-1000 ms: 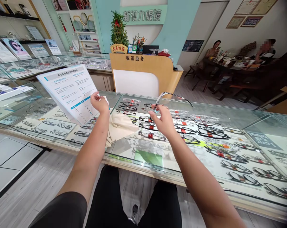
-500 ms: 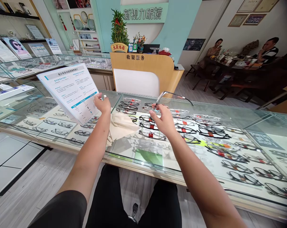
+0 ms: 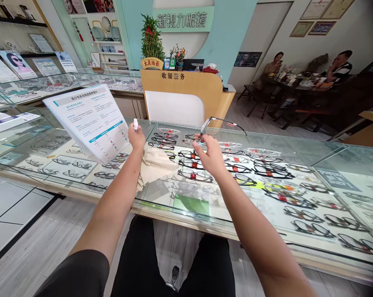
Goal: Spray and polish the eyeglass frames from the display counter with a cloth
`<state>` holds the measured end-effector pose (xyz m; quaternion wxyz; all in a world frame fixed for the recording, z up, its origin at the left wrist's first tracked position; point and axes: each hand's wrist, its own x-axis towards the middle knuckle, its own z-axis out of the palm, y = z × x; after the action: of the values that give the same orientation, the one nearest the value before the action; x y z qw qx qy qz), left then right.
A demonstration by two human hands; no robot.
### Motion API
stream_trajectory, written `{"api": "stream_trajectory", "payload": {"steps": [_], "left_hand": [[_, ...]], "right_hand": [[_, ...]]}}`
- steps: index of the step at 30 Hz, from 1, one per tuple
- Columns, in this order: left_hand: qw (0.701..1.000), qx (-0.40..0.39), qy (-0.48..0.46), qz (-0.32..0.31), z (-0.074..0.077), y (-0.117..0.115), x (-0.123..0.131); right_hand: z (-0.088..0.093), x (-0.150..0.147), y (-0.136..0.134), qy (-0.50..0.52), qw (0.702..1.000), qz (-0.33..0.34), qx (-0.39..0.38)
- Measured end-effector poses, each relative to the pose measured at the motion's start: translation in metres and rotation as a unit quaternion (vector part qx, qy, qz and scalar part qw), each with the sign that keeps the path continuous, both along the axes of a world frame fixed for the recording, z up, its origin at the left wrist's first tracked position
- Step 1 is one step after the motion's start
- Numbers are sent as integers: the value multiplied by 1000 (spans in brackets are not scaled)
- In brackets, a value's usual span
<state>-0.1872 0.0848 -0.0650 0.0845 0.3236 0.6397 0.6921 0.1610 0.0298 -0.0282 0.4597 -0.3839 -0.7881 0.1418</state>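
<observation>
My left hand point(image 3: 137, 138) is wrapped round a small white bottle point(image 3: 136, 123), whose white top shows above the fingers; the rest of it is hidden. In my right hand point(image 3: 210, 152), fingers pinch a pair of eyeglasses point(image 3: 208, 123) above the glass counter, one dark temple arm pointing right. Most of the lenses are hidden behind the hand. A beige cloth point(image 3: 157, 165) lies crumpled on the glass below my left hand. A printed sign point(image 3: 90, 121) leans upright just left of that hand.
Many eyeglass frames point(image 3: 194, 176) lie under the glass counter point(image 3: 155, 208). Beyond it stands a wooden cashier desk point(image 3: 186, 84) with a plant point(image 3: 152, 39). Two people sit at a dark table point(image 3: 297, 84) at the far right.
My left hand's fingers have closed round the white bottle and turned it upright. My right hand still holds the eyeglasses in about the same place. The view has shifted slightly.
</observation>
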Motion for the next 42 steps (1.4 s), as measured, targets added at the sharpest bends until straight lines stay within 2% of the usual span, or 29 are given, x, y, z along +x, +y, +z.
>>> {"api": "stream_trajectory", "payload": {"steps": [1, 3, 6, 8, 10, 11, 13, 15, 18, 27, 37, 42], "left_hand": [[999, 29, 18, -24, 6, -2, 5], [988, 98, 34, -115, 19, -7, 19], [944, 130, -59, -296, 37, -20, 46], [893, 120, -160, -402, 48, -32, 64], [825, 88, -251, -498, 57, -45, 79], [796, 66, -276, -534, 60, -51, 84], [761, 37, -297, -576, 65, -59, 92], [742, 9, -295, -602, 67, -64, 97], [729, -28, -291, -618, 68, -66, 101], [735, -37, -287, -613, 68, -68, 105], [715, -53, -278, -639, 66, -68, 105], [696, -69, -290, -654, 65, -67, 105]], "right_hand": [[1, 0, 0, 11, 1000, 1, -3], [2, 1, 0, 31, 999, 7, -11], [5, 3, 0, 55, 998, 18, -26], [7, 4, 0, 66, 997, 26, -35], [9, 4, -1, 75, 995, 39, -46], [10, 4, -2, 79, 994, 47, -54], [11, 2, -4, 86, 991, 68, -73], [13, 0, -7, 85, 988, 92, -92], [13, -3, -11, 76, 984, 116, -107], [12, -5, -12, 56, 983, 139, -110], [11, -5, -14, 45, 982, 143, -119], [11, -6, -14, 44, 980, 156, -118]]}}
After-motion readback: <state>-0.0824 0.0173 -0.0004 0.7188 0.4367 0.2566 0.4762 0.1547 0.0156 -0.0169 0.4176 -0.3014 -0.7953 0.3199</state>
